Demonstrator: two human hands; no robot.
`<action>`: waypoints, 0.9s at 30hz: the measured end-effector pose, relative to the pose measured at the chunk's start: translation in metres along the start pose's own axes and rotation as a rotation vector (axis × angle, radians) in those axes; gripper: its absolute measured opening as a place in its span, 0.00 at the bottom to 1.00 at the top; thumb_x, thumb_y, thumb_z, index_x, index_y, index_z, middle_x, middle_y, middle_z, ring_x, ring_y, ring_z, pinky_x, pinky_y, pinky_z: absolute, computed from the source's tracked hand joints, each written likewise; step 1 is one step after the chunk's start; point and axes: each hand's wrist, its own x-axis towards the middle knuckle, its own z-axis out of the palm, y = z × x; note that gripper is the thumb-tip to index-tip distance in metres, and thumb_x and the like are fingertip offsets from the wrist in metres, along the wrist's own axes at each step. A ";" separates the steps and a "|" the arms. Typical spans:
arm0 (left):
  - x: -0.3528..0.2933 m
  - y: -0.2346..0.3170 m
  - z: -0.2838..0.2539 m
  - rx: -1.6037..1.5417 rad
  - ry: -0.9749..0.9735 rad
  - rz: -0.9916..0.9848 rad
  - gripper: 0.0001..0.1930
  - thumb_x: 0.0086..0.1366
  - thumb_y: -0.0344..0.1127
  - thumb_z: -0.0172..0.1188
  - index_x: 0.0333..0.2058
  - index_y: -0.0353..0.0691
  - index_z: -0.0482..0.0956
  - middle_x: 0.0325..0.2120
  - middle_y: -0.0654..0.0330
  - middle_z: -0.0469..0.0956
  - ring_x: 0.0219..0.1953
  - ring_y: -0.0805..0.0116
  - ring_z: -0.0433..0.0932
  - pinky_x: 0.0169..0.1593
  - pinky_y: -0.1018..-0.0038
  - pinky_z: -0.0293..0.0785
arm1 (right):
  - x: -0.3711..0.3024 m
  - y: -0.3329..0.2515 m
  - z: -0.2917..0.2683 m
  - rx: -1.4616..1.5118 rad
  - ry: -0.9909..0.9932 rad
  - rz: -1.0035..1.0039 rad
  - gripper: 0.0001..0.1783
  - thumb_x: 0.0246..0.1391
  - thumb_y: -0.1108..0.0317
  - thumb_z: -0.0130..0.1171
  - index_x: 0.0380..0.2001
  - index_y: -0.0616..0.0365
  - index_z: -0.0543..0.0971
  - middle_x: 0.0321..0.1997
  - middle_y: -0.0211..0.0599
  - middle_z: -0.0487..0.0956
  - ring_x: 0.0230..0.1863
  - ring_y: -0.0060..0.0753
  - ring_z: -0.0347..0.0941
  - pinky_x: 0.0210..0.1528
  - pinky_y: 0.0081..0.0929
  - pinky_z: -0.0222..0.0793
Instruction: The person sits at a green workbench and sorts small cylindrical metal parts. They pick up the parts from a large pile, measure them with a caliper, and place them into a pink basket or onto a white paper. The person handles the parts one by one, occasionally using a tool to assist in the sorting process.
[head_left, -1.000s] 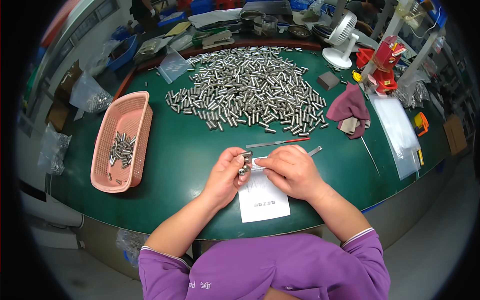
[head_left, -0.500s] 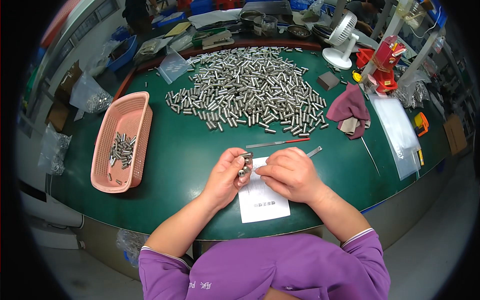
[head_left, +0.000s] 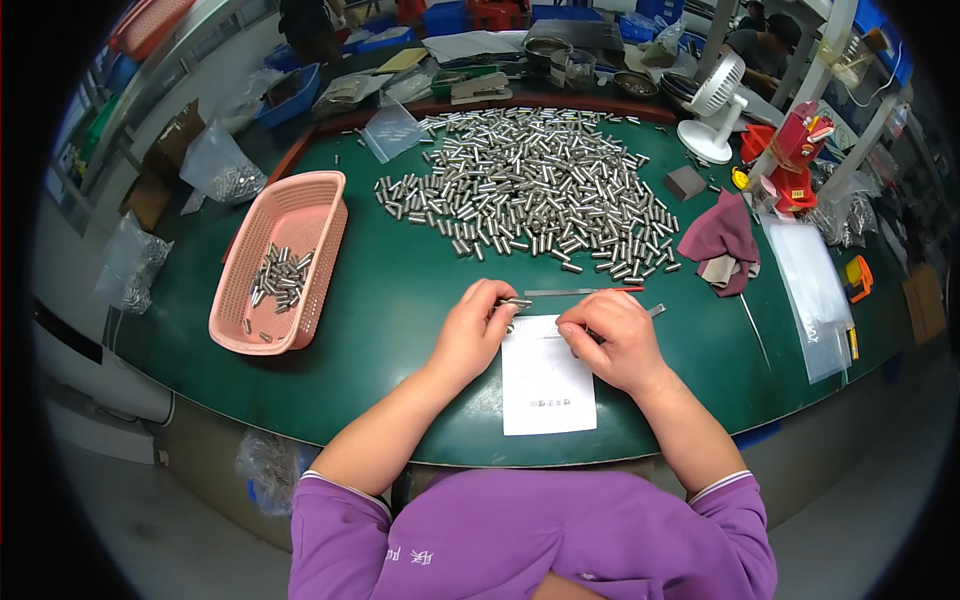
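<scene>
Over the top left of a white printed sheet [head_left: 548, 385], my left hand [head_left: 474, 328] is closed around a few short metal pins [head_left: 515, 302], which poke out past the thumb. My right hand [head_left: 622, 338] is curled above the sheet's right side, fingers bent in toward the thumb. A small dark sliver shows between those fingers, too little to name. Just beyond the hands lies a slim file [head_left: 575, 292] with a red handle. The end of a flat metal strip [head_left: 656, 310] sticks out past my right hand. A large heap of metal pins [head_left: 545, 190] covers the middle of the green table.
A pink plastic basket [head_left: 332, 250] with some pins stands at the left. To the right are a maroon cloth [head_left: 722, 235], a thin rod [head_left: 756, 330], clear plastic bags [head_left: 806, 300] and a white fan [head_left: 712, 110]. A dark block [head_left: 685, 183] sits beside the heap.
My hands have drawn apart; the right one has pulled away from the pins in the left. The left hand has turned, so fewer pins show. The whole view has shifted slightly.
</scene>
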 end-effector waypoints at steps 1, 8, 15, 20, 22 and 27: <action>-0.001 0.008 -0.007 0.119 -0.016 0.087 0.07 0.64 0.23 0.59 0.41 0.35 0.75 0.33 0.58 0.75 0.33 0.63 0.79 0.36 0.70 0.76 | 0.000 0.001 0.001 0.015 0.008 0.009 0.03 0.48 0.69 0.66 0.26 0.53 0.81 0.24 0.30 0.77 0.31 0.36 0.75 0.37 0.35 0.69; 0.009 0.032 -0.063 0.594 -0.031 0.218 0.07 0.61 0.26 0.60 0.39 0.38 0.75 0.34 0.54 0.75 0.35 0.50 0.78 0.37 0.60 0.76 | -0.005 0.010 0.004 0.068 0.033 0.090 0.04 0.52 0.68 0.64 0.26 0.55 0.81 0.27 0.32 0.81 0.32 0.37 0.76 0.38 0.34 0.70; -0.019 -0.002 -0.077 0.670 -0.096 0.119 0.08 0.62 0.28 0.60 0.40 0.38 0.74 0.35 0.53 0.74 0.36 0.47 0.77 0.38 0.58 0.75 | -0.003 0.006 0.003 0.091 0.025 0.085 0.04 0.52 0.67 0.64 0.27 0.55 0.81 0.28 0.31 0.81 0.34 0.36 0.76 0.39 0.34 0.70; -0.029 0.018 -0.100 0.715 -0.078 0.088 0.08 0.62 0.28 0.59 0.41 0.40 0.74 0.34 0.51 0.73 0.36 0.46 0.77 0.38 0.56 0.75 | -0.004 0.006 0.002 0.082 0.018 0.100 0.04 0.52 0.68 0.64 0.27 0.55 0.81 0.28 0.32 0.81 0.34 0.36 0.77 0.40 0.34 0.70; -0.045 0.003 -0.097 0.762 -0.176 0.062 0.08 0.62 0.27 0.60 0.40 0.38 0.75 0.34 0.52 0.74 0.34 0.47 0.77 0.38 0.59 0.73 | -0.003 0.003 0.004 0.094 -0.002 0.095 0.04 0.52 0.68 0.64 0.27 0.55 0.81 0.28 0.32 0.81 0.34 0.36 0.77 0.40 0.34 0.71; -0.045 0.002 -0.115 0.583 0.012 0.002 0.08 0.62 0.25 0.59 0.40 0.37 0.76 0.34 0.51 0.74 0.34 0.49 0.77 0.38 0.61 0.74 | -0.005 0.005 0.003 0.098 0.006 0.128 0.04 0.52 0.67 0.64 0.27 0.55 0.82 0.28 0.32 0.81 0.34 0.36 0.77 0.41 0.34 0.71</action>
